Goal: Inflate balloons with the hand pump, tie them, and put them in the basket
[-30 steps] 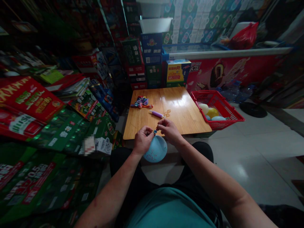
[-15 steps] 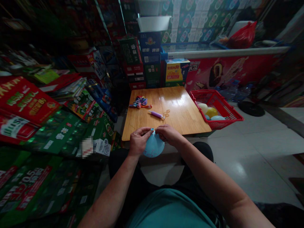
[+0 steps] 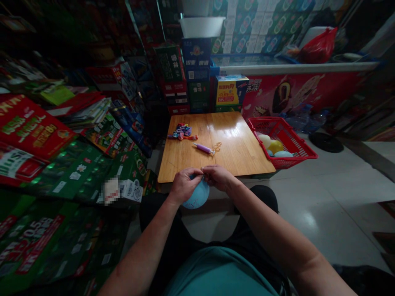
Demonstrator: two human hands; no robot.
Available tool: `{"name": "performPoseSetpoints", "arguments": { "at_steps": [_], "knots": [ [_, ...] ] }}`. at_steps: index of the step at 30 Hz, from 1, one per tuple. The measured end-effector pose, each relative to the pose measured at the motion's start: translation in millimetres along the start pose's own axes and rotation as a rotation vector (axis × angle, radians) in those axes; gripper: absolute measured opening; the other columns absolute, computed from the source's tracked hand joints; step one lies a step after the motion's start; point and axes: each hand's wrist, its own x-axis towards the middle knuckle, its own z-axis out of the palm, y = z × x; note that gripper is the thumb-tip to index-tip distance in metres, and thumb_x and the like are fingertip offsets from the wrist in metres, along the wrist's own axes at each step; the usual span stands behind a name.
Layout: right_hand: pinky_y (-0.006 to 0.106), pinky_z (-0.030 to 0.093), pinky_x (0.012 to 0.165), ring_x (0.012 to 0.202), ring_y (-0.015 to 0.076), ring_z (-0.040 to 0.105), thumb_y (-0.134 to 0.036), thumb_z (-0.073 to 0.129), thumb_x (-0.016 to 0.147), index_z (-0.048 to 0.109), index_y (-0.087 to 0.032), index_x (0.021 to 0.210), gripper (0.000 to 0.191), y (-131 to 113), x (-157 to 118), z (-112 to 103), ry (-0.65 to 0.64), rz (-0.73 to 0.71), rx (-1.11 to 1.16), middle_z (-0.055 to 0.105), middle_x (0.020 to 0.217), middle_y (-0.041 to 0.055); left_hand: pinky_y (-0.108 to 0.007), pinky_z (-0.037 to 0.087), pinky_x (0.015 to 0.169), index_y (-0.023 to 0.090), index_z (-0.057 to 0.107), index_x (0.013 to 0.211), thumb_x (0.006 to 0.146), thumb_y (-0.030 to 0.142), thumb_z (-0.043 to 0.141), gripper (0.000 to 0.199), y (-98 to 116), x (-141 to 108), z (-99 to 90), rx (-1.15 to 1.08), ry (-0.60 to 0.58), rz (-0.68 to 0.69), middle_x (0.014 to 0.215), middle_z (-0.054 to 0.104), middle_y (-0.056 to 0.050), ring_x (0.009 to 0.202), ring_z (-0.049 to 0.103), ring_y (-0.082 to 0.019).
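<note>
A light-blue inflated balloon (image 3: 196, 195) with small dark markings hangs below my hands, just off the table's near edge. My left hand (image 3: 185, 184) is closed at the balloon's neck, thumb and fingers pinched together. Meeting it from the other side, my right hand (image 3: 217, 176) has its fingers pinched at the same neck; the neck itself is mostly hidden by the fingers. On the wooden table (image 3: 237, 144) lie a purple balloon pump (image 3: 203, 148), several tan rubber bands (image 3: 218, 146) touching its end, and a pile of uninflated balloons (image 3: 182, 131).
A red basket (image 3: 304, 153) right of the table holds several inflated balloons, among them a yellow balloon (image 3: 275, 146). Stacked drink cartons (image 3: 77, 172) crowd the left side. Boxes (image 3: 231, 91) and a freezer (image 3: 296, 88) stand behind the table.
My hands have drawn closer together at the balloon's neck, and its blue tip is now covered by fingers. The balloon has shifted slightly left and down.
</note>
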Motion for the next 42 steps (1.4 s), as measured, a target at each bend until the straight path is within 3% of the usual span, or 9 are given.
{"name": "performPoseSetpoints", "arguments": {
  "at_steps": [6,9,12,16,20,23,28,35,42],
  "knots": [
    [0.022,0.029,0.048,0.052,0.0099,0.045,-0.033,0.068,0.079,0.065,-0.016,0.066,0.022,2,-2,4,0.083,-0.304,-0.370,0.053,0.056,-0.0010,-0.025,0.047,0.065,0.020,0.067,0.088,0.077,0.024,0.071,0.012,-5,2,5.2,0.041,0.122,-0.069,0.074,0.067,0.000,0.070,0.064,-0.016],
    [0.023,0.032,0.053,0.058,0.0117,0.048,-0.032,0.065,0.082,0.070,-0.018,0.069,0.020,-2,-10,12,0.119,-0.464,-0.537,0.057,0.060,-0.0005,-0.027,0.049,0.068,0.021,0.071,0.103,0.074,0.022,0.072,0.028,-8,6,5.0,0.008,0.108,-0.100,0.078,0.070,-0.002,0.073,0.066,-0.019],
    [0.024,0.034,0.056,0.061,0.0127,0.050,-0.030,0.063,0.083,0.068,-0.019,0.067,0.021,-4,-17,20,0.170,-0.554,-0.585,0.057,0.062,-0.0003,-0.031,0.051,0.077,0.021,0.076,0.098,0.078,0.023,0.069,0.022,-11,11,5.1,-0.041,0.053,-0.095,0.090,0.074,-0.006,0.087,0.069,-0.023],
    [0.024,0.029,0.051,0.054,0.0110,0.042,-0.029,0.063,0.079,0.055,-0.019,0.061,0.022,-2,-18,21,0.233,-0.440,-0.387,0.049,0.057,-0.0022,-0.032,0.052,0.076,0.017,0.076,0.091,0.076,0.033,0.076,0.022,-17,15,7.9,-0.276,0.093,-0.215,0.089,0.075,-0.008,0.084,0.069,-0.023],
    [0.023,0.023,0.045,0.049,0.0084,0.037,-0.024,0.063,0.071,0.045,-0.020,0.060,0.021,0,-14,8,0.149,-0.250,0.059,0.039,0.055,-0.0057,-0.027,0.050,0.066,0.016,0.074,0.089,0.066,0.034,0.087,0.033,-21,14,8.1,-0.539,0.101,-0.339,0.081,0.073,-0.005,0.071,0.066,-0.017],
    [0.021,0.020,0.042,0.046,0.0071,0.035,-0.022,0.063,0.069,0.045,-0.020,0.063,0.019,2,-10,-3,0.100,-0.067,0.251,0.039,0.055,-0.0067,-0.025,0.050,0.067,0.015,0.073,0.085,0.066,0.034,0.087,0.030,-21,11,6.2,-0.576,0.077,-0.347,0.081,0.073,-0.004,0.071,0.065,-0.015],
    [0.019,0.021,0.039,0.043,0.0071,0.040,-0.019,0.062,0.076,0.049,-0.018,0.067,0.016,9,-3,-12,0.066,0.097,0.257,0.044,0.052,-0.0054,-0.026,0.050,0.069,0.016,0.074,0.085,0.071,0.036,0.082,0.026,-24,9,9.9,-0.423,0.063,-0.274,0.081,0.072,-0.004,0.074,0.066,-0.017],
    [0.014,0.028,0.039,0.041,0.0053,0.044,-0.013,0.051,0.091,0.057,-0.013,0.077,0.015,12,8,-12,0.040,0.203,0.238,0.054,0.053,-0.0021,-0.030,0.051,0.080,0.019,0.076,0.090,0.082,0.029,0.070,0.014,-14,8,13.5,-0.017,0.031,-0.013,0.090,0.075,-0.005,0.087,0.069,-0.020],
    [0.015,0.029,0.038,0.041,0.0057,0.047,-0.017,0.052,0.095,0.061,-0.010,0.078,0.021,14,10,-15,0.013,0.169,0.201,0.058,0.056,0.0006,-0.032,0.055,0.082,0.019,0.077,0.096,0.084,0.030,0.067,0.019,-19,11,8.3,-0.099,-0.054,-0.079,0.093,0.077,-0.007,0.090,0.071,-0.023]
  ]
}}
